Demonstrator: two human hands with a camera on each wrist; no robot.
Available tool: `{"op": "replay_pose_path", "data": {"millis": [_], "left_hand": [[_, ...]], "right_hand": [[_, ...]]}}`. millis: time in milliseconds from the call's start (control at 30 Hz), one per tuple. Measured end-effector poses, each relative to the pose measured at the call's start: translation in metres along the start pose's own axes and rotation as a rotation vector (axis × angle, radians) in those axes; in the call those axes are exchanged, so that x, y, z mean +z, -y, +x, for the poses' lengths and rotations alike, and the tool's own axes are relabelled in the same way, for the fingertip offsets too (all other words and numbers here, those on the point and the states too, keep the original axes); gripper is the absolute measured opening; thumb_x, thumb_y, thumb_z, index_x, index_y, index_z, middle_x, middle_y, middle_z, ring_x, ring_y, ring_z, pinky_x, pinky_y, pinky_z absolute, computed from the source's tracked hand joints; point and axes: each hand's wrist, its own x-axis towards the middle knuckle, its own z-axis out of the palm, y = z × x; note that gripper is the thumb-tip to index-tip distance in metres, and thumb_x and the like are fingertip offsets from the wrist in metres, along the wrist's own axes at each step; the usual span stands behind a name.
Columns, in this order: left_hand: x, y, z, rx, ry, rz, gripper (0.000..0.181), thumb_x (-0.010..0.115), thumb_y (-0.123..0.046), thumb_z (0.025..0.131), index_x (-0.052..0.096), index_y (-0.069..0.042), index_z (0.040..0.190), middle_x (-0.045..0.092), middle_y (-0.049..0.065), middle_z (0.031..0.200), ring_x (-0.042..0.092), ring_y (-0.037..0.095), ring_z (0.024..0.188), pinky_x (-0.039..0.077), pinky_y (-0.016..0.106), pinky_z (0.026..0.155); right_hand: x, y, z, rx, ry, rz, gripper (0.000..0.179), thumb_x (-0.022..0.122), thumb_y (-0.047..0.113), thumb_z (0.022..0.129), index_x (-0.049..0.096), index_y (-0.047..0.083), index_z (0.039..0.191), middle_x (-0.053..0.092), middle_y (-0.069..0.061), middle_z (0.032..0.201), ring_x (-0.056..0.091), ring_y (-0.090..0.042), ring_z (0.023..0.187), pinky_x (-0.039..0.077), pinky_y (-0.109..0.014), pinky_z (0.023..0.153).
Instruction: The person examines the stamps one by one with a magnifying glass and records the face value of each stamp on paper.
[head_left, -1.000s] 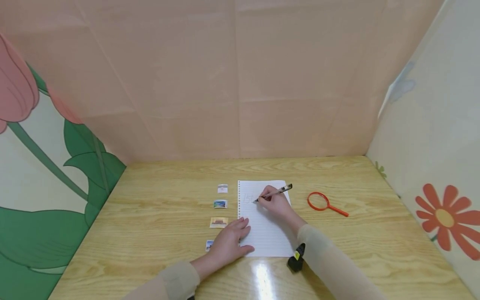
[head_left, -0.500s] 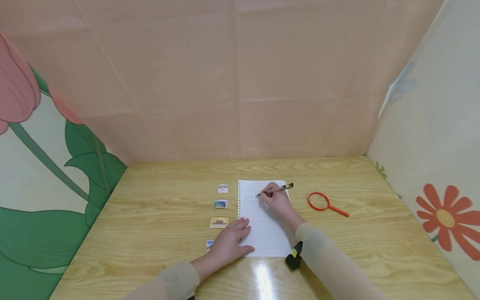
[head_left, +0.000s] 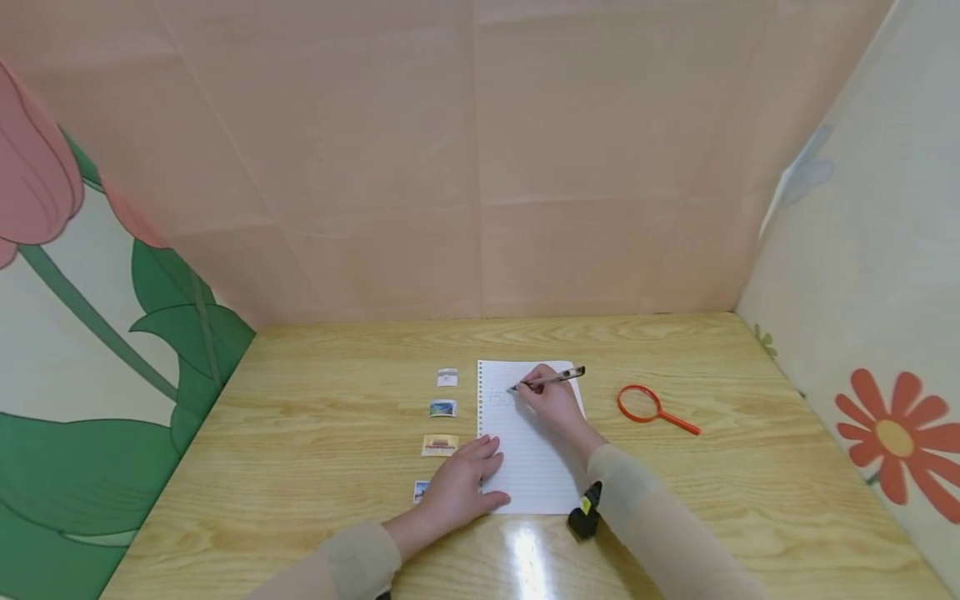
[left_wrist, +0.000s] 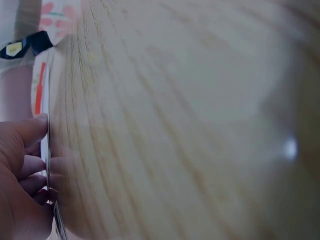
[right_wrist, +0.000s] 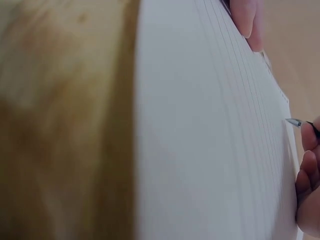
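Note:
A lined sheet of paper (head_left: 536, 467) with punched holes down its left edge lies on the table, and faint figures that look like "150" stand near its top. My right hand (head_left: 553, 402) pinches a pen (head_left: 564, 376), its tip at the writing. In the right wrist view the pen's tip (right_wrist: 294, 122) is close to the page. My left hand (head_left: 459, 483) rests with fingers spread on the paper's lower left edge. Beside it lie a yellowish stamp-like picture (head_left: 439, 445) and a blue one (head_left: 421, 490), partly hidden by that hand.
Two more small pictures, a blue-green one (head_left: 442, 408) and a pale one (head_left: 447, 377), lie left of the sheet. A red magnifying glass (head_left: 657, 409) lies to its right. A pinkish cloth (head_left: 480, 167) rises behind the wooden table (head_left: 322, 417).
The pen and right hand have shifted slightly over the figures, first up and to the right, then a little left. My left hand stays in place on the paper.

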Motion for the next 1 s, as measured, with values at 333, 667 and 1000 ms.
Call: {"op": "replay_pose_path", "data": {"millis": [333,667,1000], "left_hand": [[-0.001,-0.001,0.0,-0.005,0.007,0.007,0.063,0.078,-0.039,0.084,0.061,-0.003,0.133,0.048,0.01,0.148,0.04,0.026,0.139,0.032,0.039,0.115],[-0.001,-0.001,0.0,-0.009,0.01,0.011,0.063,0.077,-0.04,0.085,0.061,-0.003,0.133,0.048,0.01,0.148,0.04,0.026,0.139,0.032,0.039,0.115],[-0.001,-0.002,0.0,-0.029,0.022,-0.011,0.063,0.077,-0.038,0.085,0.06,-0.002,0.134,0.048,0.01,0.148,0.039,0.026,0.14,0.032,0.04,0.115]], "right_hand": [[-0.005,-0.003,-0.002,0.049,0.017,0.037,0.009,0.07,0.009,0.085,0.061,0.006,0.086,0.058,-0.002,0.073,0.051,-0.013,0.064,0.043,-0.021,0.054],[-0.01,-0.006,-0.003,0.06,-0.015,0.071,0.007,0.069,0.006,0.085,0.063,0.005,0.085,0.058,-0.003,0.073,0.052,-0.016,0.066,0.043,-0.021,0.055],[-0.01,-0.006,-0.002,0.062,-0.02,0.052,0.007,0.069,0.007,0.086,0.063,0.005,0.085,0.058,-0.004,0.075,0.052,-0.017,0.069,0.043,-0.022,0.058]]}}
